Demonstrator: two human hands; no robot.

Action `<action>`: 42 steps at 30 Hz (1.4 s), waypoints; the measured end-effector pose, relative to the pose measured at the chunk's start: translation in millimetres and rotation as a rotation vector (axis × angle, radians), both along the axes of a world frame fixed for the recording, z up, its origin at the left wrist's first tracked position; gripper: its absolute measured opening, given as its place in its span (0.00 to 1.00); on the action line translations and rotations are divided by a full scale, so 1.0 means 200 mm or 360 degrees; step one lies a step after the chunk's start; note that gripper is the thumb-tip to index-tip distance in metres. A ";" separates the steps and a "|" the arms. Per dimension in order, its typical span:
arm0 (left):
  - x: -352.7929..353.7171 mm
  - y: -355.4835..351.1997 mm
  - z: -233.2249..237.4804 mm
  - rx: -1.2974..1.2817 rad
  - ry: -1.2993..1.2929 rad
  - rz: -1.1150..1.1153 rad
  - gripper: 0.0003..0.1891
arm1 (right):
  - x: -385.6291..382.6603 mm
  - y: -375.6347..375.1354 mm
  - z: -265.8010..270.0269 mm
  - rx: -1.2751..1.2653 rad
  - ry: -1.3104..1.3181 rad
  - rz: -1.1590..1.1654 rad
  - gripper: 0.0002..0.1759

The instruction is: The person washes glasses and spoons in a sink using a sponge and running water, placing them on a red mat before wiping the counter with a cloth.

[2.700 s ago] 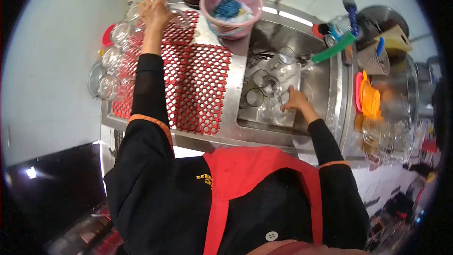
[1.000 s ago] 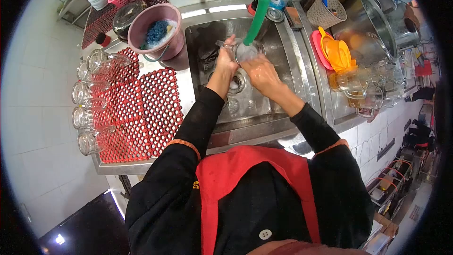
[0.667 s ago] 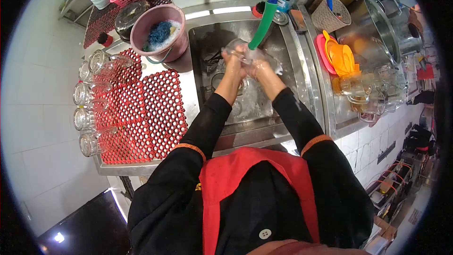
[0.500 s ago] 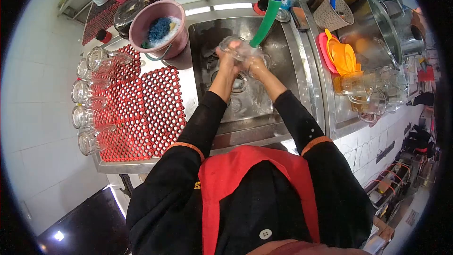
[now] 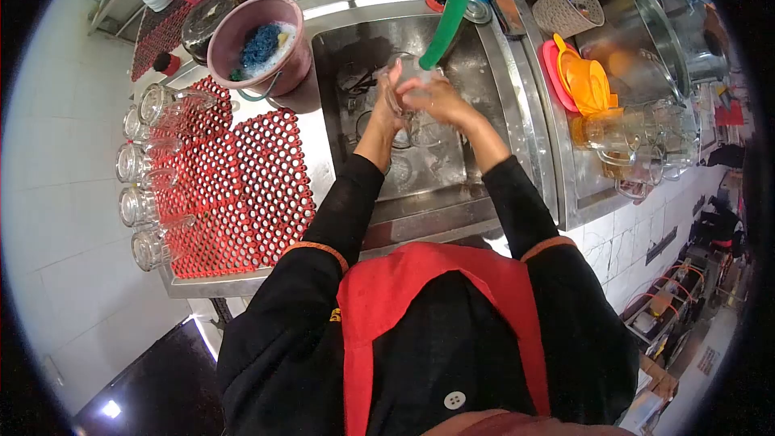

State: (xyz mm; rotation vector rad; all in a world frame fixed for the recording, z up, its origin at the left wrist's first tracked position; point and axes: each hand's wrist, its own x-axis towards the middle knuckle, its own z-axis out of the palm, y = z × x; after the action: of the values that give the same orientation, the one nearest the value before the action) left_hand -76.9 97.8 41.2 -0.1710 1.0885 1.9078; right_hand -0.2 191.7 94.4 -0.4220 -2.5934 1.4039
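Over the steel sink (image 5: pixel 492 137), my left hand (image 5: pixel 386 103) is wrapped round a clear glass (image 5: pixel 404 97), partly hidden by fingers and blur. Beside it, my right hand (image 5: pixel 440 103) reaches to the glass with bent fingers; whether it grips the glass is blurred. The green hose (image 5: pixel 448 24) ends just above my hands, and water falls near the glass. More glassware (image 5: pixel 401 168) lies on the sink bottom below my hands.
A pink bucket (image 5: pixel 222 40) with suds and a blue scrubber stands left of the sink. Glass mugs (image 5: pixel 137 206) line the red mat's (image 5: pixel 242 194) left edge. At right are orange strainers (image 5: pixel 588 85), a woven basket (image 5: pixel 557 16) and glass mugs (image 5: pixel 638 145).
My hands have moved slightly apart from the spread-out water splash. My right hand has turned and come across to the glass, with its fingers now bent. The view has shifted slightly.
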 end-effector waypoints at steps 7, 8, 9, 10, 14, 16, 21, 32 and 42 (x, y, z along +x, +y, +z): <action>0.04 0.08 -0.09 0.0862 -0.0146 -0.0138 0.40 | 0.01 0.06 -0.14 0.0454 -0.0240 0.0145 0.18; 0.03 0.04 -0.08 0.1194 -0.0366 -0.0422 0.41 | 0.04 0.01 -0.08 0.0439 -0.0091 0.0176 0.15; 0.04 0.05 -0.07 0.1192 -0.0370 -0.0428 0.41 | 0.05 -0.02 -0.05 0.0427 0.0063 0.0204 0.15; 0.05 0.07 -0.05 0.1094 -0.0346 -0.0272 0.41 | 0.03 0.02 -0.18 0.0231 0.0322 -0.0073 0.19; 0.09 0.06 0.03 0.1071 -0.0384 -0.0083 0.39 | -0.06 0.03 -0.12 -0.1903 0.0451 -0.0694 0.24; 0.07 0.08 -0.01 0.1149 -0.0465 0.0001 0.38 | -0.03 -0.03 -0.13 -0.1985 0.0522 -0.0669 0.27; -0.02 0.07 -0.18 0.0952 -0.0341 0.0200 0.28 | 0.10 -0.16 0.01 -0.1888 0.0689 -0.0371 0.28; 0.18 -0.08 -0.06 0.0077 -0.0264 -0.0229 0.36 | 0.00 0.29 0.08 -0.0960 -0.0139 -0.0414 0.16; 0.09 -0.23 -0.05 0.0200 0.0150 0.0108 0.32 | 0.12 0.17 0.06 -0.1529 -0.0130 -0.0129 0.26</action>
State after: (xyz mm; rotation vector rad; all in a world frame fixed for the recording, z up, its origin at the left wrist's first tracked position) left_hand -59.5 51.4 32.2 -0.0483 1.0327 2.0562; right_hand 24.5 226.3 105.8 -0.6786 -1.7339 2.5527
